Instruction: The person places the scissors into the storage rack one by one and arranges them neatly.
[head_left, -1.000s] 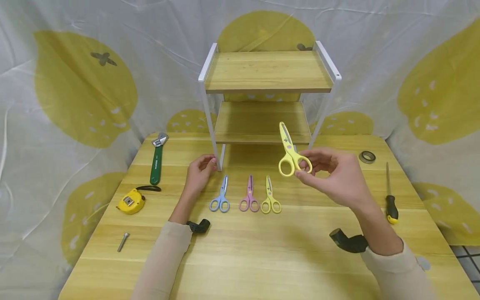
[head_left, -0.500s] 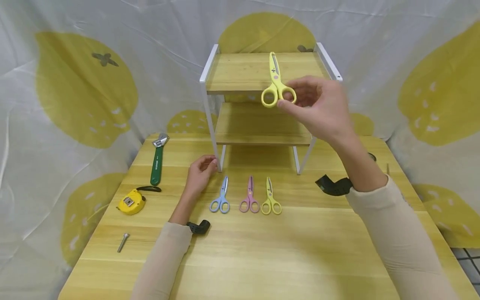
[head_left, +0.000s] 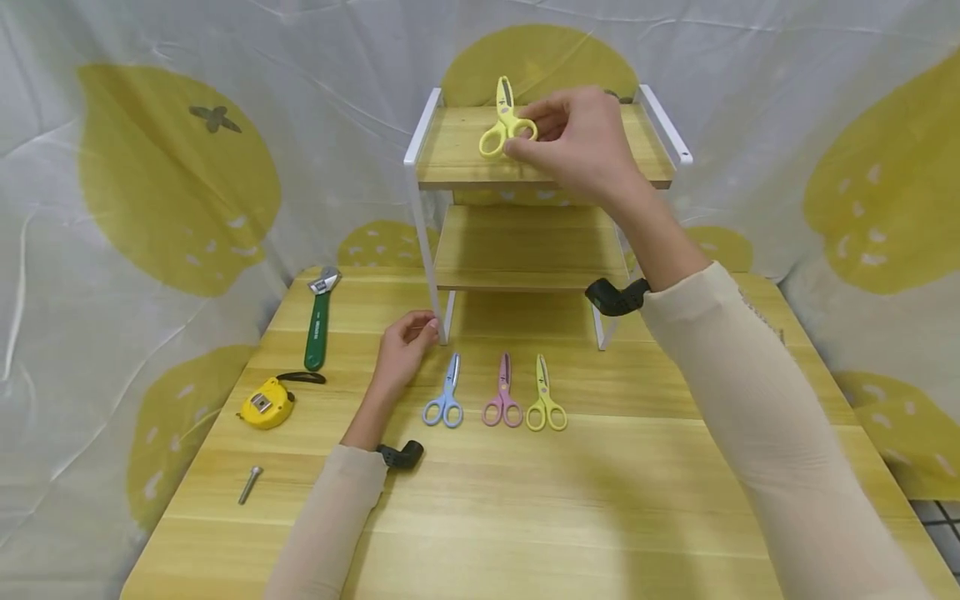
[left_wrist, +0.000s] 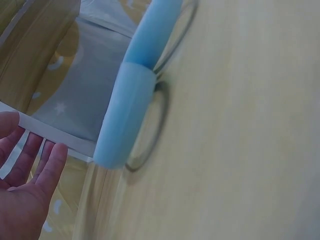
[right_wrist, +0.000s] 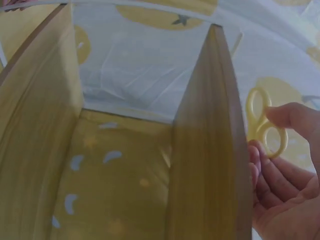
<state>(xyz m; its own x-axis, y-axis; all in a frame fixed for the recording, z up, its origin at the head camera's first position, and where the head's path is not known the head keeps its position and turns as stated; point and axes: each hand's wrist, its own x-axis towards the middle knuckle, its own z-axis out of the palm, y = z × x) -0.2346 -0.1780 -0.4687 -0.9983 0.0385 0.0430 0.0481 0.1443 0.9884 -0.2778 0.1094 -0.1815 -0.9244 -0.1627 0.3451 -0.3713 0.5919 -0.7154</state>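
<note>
My right hand [head_left: 581, 142] pinches yellow scissors [head_left: 508, 125] by a handle loop, above the top board of a small two-tier shelf [head_left: 652, 180]; the blades point away. In the right wrist view, thumb and fingers hold a loop of the scissors [right_wrist: 259, 120] just past the board's edge. Low at the front left, my left hand [head_left: 401, 350] holds the white leg [left_wrist: 55, 134] of the shelf between thumb and fingers. On the table before the shelf lie blue scissors [head_left: 444, 404], pink scissors [head_left: 502, 404] and another yellow pair [head_left: 546, 408], in a row.
Along the left side of the table [head_left: 480, 533] lie a green-handled adjustable wrench [head_left: 318, 329], a yellow tape measure [head_left: 267, 406] and a bolt [head_left: 250, 485]. A lemon-print curtain [head_left: 337, 100] hangs behind the shelf. My right sleeve covers much of the table's right side.
My right hand has carried the yellow scissors up and to the left, from in front of the shelf to over its top board. The left hand stays at the leg.
</note>
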